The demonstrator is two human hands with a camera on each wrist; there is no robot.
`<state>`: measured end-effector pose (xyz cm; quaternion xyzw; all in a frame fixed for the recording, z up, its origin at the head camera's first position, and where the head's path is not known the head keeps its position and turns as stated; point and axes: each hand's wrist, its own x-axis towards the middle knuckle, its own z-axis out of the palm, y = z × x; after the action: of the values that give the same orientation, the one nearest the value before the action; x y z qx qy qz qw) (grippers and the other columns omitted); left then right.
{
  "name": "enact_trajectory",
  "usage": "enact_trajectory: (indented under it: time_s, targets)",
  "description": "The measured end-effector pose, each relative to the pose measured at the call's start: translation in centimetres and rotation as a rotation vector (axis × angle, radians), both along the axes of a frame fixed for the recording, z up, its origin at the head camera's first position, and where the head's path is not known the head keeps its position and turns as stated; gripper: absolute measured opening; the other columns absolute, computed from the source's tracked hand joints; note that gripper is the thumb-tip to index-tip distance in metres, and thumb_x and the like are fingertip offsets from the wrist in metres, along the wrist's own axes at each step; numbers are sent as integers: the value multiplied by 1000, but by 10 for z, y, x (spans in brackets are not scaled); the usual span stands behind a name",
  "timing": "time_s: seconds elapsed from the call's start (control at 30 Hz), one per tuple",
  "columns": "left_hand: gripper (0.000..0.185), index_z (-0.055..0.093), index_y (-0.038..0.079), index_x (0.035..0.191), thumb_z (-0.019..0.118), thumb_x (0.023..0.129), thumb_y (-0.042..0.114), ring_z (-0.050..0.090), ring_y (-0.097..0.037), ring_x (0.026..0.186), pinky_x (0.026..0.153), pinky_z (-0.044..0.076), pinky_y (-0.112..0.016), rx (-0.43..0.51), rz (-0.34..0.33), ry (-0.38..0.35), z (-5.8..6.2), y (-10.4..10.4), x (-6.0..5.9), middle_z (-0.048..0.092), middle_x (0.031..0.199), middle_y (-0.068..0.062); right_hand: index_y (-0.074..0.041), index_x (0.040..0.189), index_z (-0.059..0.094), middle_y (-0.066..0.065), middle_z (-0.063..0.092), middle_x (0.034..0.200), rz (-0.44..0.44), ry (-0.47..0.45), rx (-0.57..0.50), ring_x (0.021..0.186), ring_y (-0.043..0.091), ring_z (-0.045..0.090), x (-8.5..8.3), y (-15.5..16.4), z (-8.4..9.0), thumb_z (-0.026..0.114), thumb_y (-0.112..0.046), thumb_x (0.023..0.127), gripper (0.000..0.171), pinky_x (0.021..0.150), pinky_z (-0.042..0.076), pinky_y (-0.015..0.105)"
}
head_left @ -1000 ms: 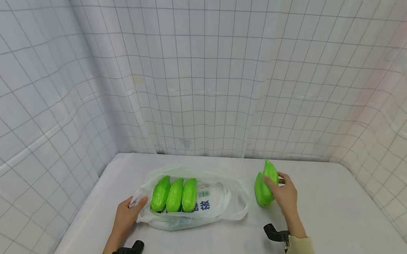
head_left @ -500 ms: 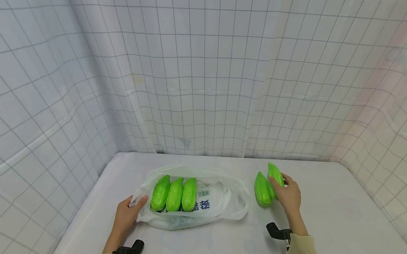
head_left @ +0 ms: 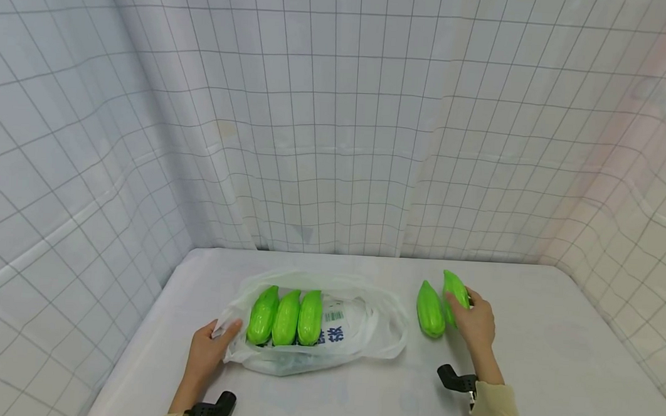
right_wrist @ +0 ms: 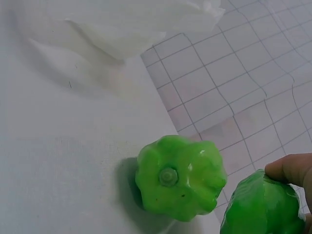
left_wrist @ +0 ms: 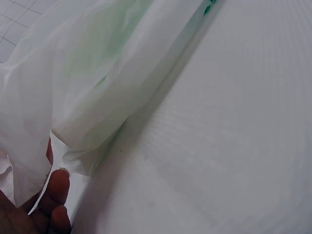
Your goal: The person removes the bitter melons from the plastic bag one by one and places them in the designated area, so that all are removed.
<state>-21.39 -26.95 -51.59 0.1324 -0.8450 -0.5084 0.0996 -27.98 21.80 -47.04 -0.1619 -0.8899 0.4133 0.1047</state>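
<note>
My left hand point(head_left: 205, 352) grips the left edge of a thin white plastic bag point(head_left: 353, 353), pinching its film between thumb and fingers; in the left wrist view only some fingertips point(left_wrist: 59, 187) show beside the bag. Three bright green bitter melons point(head_left: 286, 318) lie side by side in the bag's mouth, tips pointing away. On the table to the right, another bitter melon point(head_left: 430, 310) rests upright in the view. Just right of it, my right hand point(head_left: 475, 319) holds a similar bitter melon point(head_left: 455, 291), thumb and fingers around its sides. The right wrist view shows this held melon point(right_wrist: 263, 207) partly cut off.
A white-covered table point(head_left: 368, 398) carries everything. White gridded curtains point(head_left: 336, 139) hang behind it and at both sides. Inside the bag, blue print and a barcode point(head_left: 334, 317) show. Black camera mounts point(head_left: 456, 380) sit on both wrists.
My right hand has moved slightly right and towards me with its bitter melon, opening a small gap beside the other melon there. The left hand and bag stay put.
</note>
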Motion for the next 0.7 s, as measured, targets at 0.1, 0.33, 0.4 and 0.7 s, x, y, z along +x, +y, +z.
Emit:
enact_trajectory:
  time_s: [0.1,0.33,0.4,0.7]
  targets:
    - [55,62,-3,111,61,86,46,53,-10,76,68,43,-23,9,-1,4,0,0,0,66,99,-13,-3,136,41,27,49,122,-4,-4,9,105,40,49,1,1,-1,52,-53,88,71,78,40,50]
    - [56,61,-3,112,61,85,46,53,-11,75,67,43,-23,15,1,1,0,0,0,66,98,-13,-3,135,42,27,50,120,-1,-10,20,103,40,50,1,2,-4,53,-52,87,69,76,41,50]
    - [55,62,-3,112,62,85,46,53,-11,75,67,43,-23,14,3,2,-1,0,0,66,98,-13,-3,135,42,27,50,120,1,-20,30,103,40,50,0,3,-6,53,-52,87,69,75,41,50]
    - [56,62,0,113,61,85,48,53,-12,78,70,43,-24,19,5,-7,-3,0,-1,65,102,-14,-4,134,42,26,50,119,14,-51,60,101,40,51,0,5,-11,54,-49,88,66,74,42,49]
